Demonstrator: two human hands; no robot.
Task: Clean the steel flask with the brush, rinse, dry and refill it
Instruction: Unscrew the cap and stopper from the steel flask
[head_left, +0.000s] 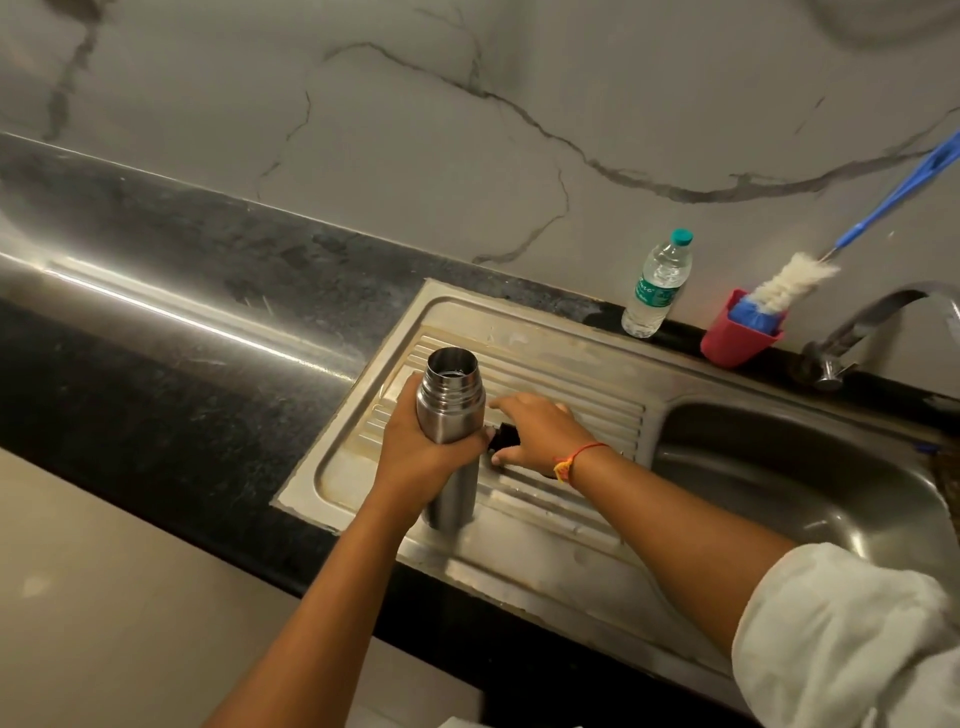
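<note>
Steel flask (451, 410) is gripped round its upper body by the left hand (421, 447), stood upright on the drainboard (571, 374), open mouth upward, while a black object (506, 435) is clasped by the palm-down right hand (540, 431).

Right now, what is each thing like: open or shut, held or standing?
steel flask, open, upright, gripped by left hand
black cap, off the flask, gripped by right hand on the drainboard
water bottle, capped, upright
brush, leaning in red cup
tap, no water visible
</note>
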